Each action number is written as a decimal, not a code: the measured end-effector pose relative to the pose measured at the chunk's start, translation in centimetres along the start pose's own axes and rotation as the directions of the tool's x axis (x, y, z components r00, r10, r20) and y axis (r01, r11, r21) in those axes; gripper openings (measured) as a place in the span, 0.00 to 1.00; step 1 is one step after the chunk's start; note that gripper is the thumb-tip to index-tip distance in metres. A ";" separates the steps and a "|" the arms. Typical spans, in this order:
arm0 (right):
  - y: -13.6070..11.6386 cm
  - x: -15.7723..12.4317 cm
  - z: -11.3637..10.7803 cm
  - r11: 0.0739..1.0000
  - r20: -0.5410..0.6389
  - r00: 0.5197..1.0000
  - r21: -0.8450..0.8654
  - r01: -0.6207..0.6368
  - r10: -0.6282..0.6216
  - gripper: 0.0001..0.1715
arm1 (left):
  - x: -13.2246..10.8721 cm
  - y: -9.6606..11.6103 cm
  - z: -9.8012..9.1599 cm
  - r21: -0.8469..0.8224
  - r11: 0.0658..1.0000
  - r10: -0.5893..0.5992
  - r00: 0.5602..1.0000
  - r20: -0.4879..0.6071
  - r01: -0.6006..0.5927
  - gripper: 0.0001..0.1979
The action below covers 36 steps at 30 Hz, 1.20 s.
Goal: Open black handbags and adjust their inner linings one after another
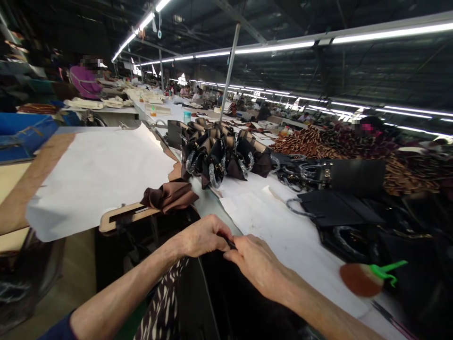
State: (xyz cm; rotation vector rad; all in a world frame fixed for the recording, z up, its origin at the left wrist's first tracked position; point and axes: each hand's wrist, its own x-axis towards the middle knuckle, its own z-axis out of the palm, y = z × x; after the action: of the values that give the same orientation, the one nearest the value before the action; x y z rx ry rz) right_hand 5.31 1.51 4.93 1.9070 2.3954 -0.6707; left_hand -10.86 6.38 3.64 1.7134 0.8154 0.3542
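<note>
My left hand [205,236] and my right hand [260,264] meet at the front of the workbench, their fingertips almost touching. Both are closed in a pinch on the edge of a black bag piece [224,293], which hangs dark and blurred below them. Its full shape is hard to make out. Just beyond my left hand lies crumpled brown lining fabric [171,196], beside a light-rimmed frame-like piece [122,217] with a dark slot.
Several black handbags [215,153] with plastic-wrapped handles stand ahead. More black bags [339,208] lie right, near a brown bottle with a green spout [363,279]. White paper [102,174] covers a board at left. A metal pole [230,71] rises behind. People sit farther off.
</note>
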 end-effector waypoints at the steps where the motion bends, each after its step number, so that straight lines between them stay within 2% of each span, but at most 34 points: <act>1: 0.1 0.2 0.0 1.000 -0.008 1.000 -0.012 0.000 0.000 0.15 | -0.2 0.2 0.0 0.020 1.000 0.002 1.000 0.008 -0.002 0.11; 3: 0.5 0.3 -0.1 0.999 -0.028 1.000 -0.037 -0.016 0.015 0.15 | -0.9 0.7 -0.1 0.095 0.995 -0.011 1.000 -0.026 0.014 0.19; 5: 0.7 0.4 -0.2 0.997 -0.041 0.999 -0.060 -0.038 0.036 0.14 | -1.7 1.0 0.1 0.175 0.983 -0.036 0.992 -0.124 0.058 0.34; 7: 0.8 0.2 -0.5 0.995 -0.036 0.997 -0.077 -0.064 0.062 0.13 | -2.3 0.8 0.3 0.203 0.970 -0.081 0.968 -0.236 0.131 0.43; 8: 0.7 0.1 -0.6 0.994 -0.027 0.997 -0.083 -0.070 0.068 0.13 | -2.5 0.6 0.5 0.197 0.967 -0.106 0.958 -0.266 0.162 0.42; 11: 0.1 -0.2 -0.9 0.991 0.009 0.997 -0.107 -0.074 0.075 0.13 | -2.4 -0.9 0.5 0.196 0.956 -0.145 0.935 -0.325 0.217 0.31; 15: -0.9 -0.2 -0.4 0.984 0.029 0.998 -0.166 -0.055 0.061 0.14 | -1.8 -3.3 -0.5 0.125 0.985 -0.084 0.960 -0.266 0.121 0.24; 18: -1.0 0.0 0.4 0.982 0.017 0.998 -0.181 -0.057 0.061 0.13 | -1.9 -4.2 -1.0 0.100 0.994 -0.023 0.977 -0.214 0.046 0.21; 20: -0.5 0.2 0.9 0.988 0.005 0.998 -0.141 -0.057 0.058 0.13 | -2.4 -4.1 -0.7 0.118 0.992 -0.021 0.968 -0.252 0.052 0.21; 23: 0.3 0.3 1.5 0.998 0.008 0.999 -0.052 -0.045 0.045 0.15 | -3.2 -3.3 0.8 0.134 0.985 -0.049 0.925 -0.376 0.107 0.24; 25: 0.6 0.3 1.7 0.998 0.015 0.999 -0.033 -0.046 0.046 0.15 | -3.6 -2.8 1.8 0.194 0.977 0.005 0.906 -0.422 0.085 0.23; 28: 0.6 0.4 2.0 0.997 -0.010 0.999 -0.062 -0.051 0.051 0.15 | -3.7 -2.6 3.1 0.323 0.946 0.105 0.904 -0.414 0.038 0.14; 33: 0.4 0.6 2.4 0.991 -0.017 0.998 -0.115 -0.069 0.068 0.14 | -3.3 -3.2 4.2 0.461 0.886 0.162 0.900 -0.404 0.047 0.15; 36: 0.5 0.6 2.8 0.990 -0.036 0.998 -0.136 -0.048 0.043 0.14 | -3.2 -3.4 4.5 0.509 0.856 0.141 0.908 -0.395 0.089 0.09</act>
State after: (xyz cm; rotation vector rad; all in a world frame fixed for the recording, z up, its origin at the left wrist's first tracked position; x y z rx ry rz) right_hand 4.93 1.21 2.01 1.9256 2.3417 -0.4632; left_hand -11.48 1.31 -0.36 2.1924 1.2943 0.5756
